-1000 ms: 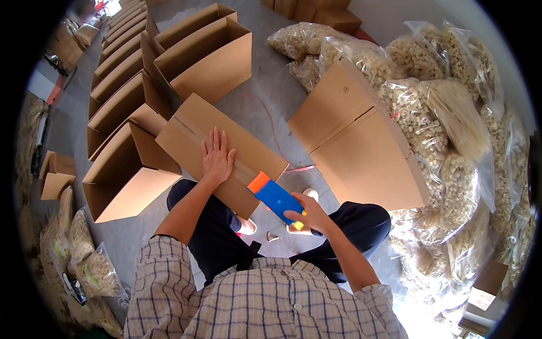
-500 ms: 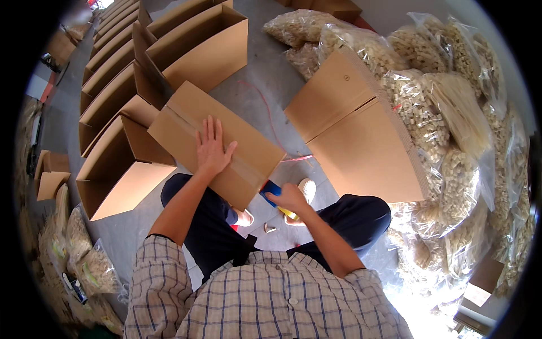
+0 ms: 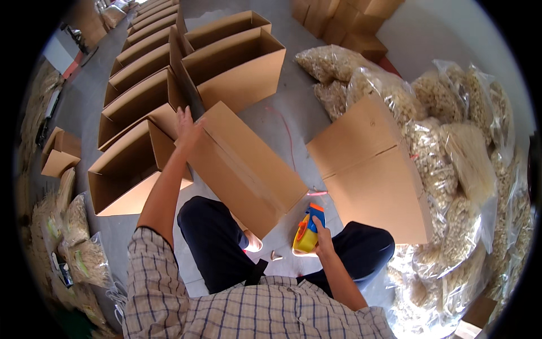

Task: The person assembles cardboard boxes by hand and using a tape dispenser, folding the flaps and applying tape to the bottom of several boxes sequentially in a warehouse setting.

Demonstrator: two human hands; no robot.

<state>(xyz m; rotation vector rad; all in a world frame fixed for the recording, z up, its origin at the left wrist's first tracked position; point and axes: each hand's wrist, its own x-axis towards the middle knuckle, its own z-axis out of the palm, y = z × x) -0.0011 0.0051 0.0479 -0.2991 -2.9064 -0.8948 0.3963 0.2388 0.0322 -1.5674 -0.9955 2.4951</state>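
Observation:
In front of my knees a cardboard box (image 3: 248, 169) lies at a slant, with a strip of clear tape running along the seam of its upper face. My left hand (image 3: 189, 129) is at the box's far left end, fingers stretched out, its palm side by the edge. Whether it presses on the cardboard is hard to see. Low by the box's near right corner, my right hand (image 3: 323, 236) grips a blue and yellow tape dispenser (image 3: 308, 229) with an orange part. The dispenser is apart from the box.
Open-topped cartons (image 3: 132, 161) stand in rows at the left and far left. To the right, a stack of flattened cardboard boxes (image 3: 367, 175) leans near clear bags (image 3: 435, 152) of small pale pieces. A red strap (image 3: 289, 133) lies on the floor. More bags (image 3: 87, 260) sit at lower left.
My left hand has gone from the middle of the box's upper face to its far left end. My right hand has brought the tape dispenser out from beside the box's near corner, toward the right.

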